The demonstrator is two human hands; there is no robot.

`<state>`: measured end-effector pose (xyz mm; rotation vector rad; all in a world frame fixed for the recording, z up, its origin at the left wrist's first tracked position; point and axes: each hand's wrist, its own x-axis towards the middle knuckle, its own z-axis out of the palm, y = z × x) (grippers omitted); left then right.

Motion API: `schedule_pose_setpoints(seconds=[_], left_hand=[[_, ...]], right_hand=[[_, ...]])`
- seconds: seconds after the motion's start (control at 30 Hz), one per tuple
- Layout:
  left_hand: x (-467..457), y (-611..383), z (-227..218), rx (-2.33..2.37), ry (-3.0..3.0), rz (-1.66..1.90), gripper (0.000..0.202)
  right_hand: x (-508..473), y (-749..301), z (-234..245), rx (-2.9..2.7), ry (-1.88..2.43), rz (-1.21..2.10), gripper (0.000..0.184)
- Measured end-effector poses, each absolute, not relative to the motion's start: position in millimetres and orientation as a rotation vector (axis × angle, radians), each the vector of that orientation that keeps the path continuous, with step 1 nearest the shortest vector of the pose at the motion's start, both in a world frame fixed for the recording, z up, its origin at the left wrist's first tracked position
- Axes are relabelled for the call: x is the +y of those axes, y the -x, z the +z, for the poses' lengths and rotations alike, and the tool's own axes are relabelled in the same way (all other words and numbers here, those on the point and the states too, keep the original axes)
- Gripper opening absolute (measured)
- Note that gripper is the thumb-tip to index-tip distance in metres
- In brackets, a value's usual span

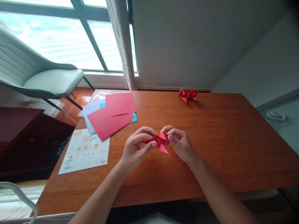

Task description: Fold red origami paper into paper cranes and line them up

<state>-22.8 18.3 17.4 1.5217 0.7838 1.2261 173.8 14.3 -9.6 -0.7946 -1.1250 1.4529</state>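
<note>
Between my two hands, above the near middle of the table, is a red folded-paper origami piece (161, 140) with several pointed flaps. One flap sticks out toward me. My left hand (137, 145) pinches its left side between thumb and fingers. On the opposite side my right hand (181, 143) grips the right part, thumb in front and fingertips behind. The fingers cover parts of the folds at both ends. Farther back on the table stand red origami pieces (188, 94) of similar pointed shape, close together.
Red paper sheets (112, 123) lie over pale and blue sheets at the table's left. Nearer me is a white sheet with bear drawings (86, 152). The wooden table (224, 140) reaches the back wall. A grey chair (53, 81) stands by the window, left of the table.
</note>
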Motion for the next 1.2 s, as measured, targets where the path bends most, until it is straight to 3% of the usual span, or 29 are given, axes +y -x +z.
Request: schedule_pose_setpoints(seconds=[0.5,0.77,1.2], left_hand=[[18.2,24.1,15.5,0.752,-1.642,1.249,0.012],[17.3,22.8,17.8,0.817,-1.488,1.186,0.005],[22.9,16.9,10.9,0.991,-1.125,0.934,0.027]], right_hand=[[13.7,-175.2,-8.3,-1.174,0.731,1.406,0.012],[13.8,-173.8,-7.1,-1.155,0.794,1.389,0.015],[17.9,-169.1,-12.6,-1.109,0.944,1.546,0.015]])
